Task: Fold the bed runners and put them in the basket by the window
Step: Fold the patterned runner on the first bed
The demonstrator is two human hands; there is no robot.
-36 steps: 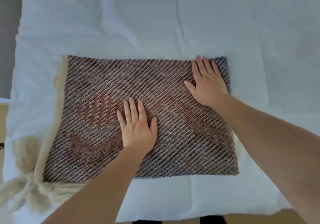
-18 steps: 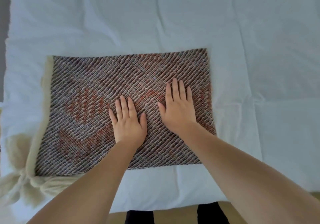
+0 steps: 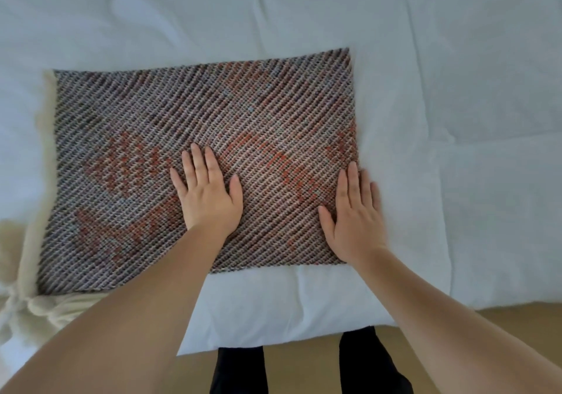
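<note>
Bed runner [image 3: 243,113], folded into a flat rectangle, lies on the white bedding [image 3: 304,7] near the edge of the bed closest to the person. It is a thick woven cloth with a coarse ribbed weave, the ribs running on a slant from lower left to upper right. The yarn is a mix of grey, brown and cream, with loose patches of orange-red across the middle and the near half. Its corners are square and its top surface lies smooth.

Its long axis runs left to right across the view, a little tilted, so that the right end sits farther from the person than the left end. A cream woolly fringe [image 3: 33,305] runs along the left short edge and bunches into soft, thick strands at the near left corner, spilling onto the bedding.

The left hand [image 3: 209,202] rests palm down on the cloth, near the middle of its length and in the near half. Its fingers are straight and slightly spread, the thumb held out to the side. The right hand [image 3: 355,220] lies palm down at the right short edge, near the closest corner; its fingers are straight and close together, thumb out, and the outer fingers reach past the edge onto the bedding. This hand is a little blurred. Neither hand curls round the cloth.

The bedding is soft and lightly creased. Below it show a tan floor [image 3: 501,320] and dark trouser legs [image 3: 365,363].
</note>
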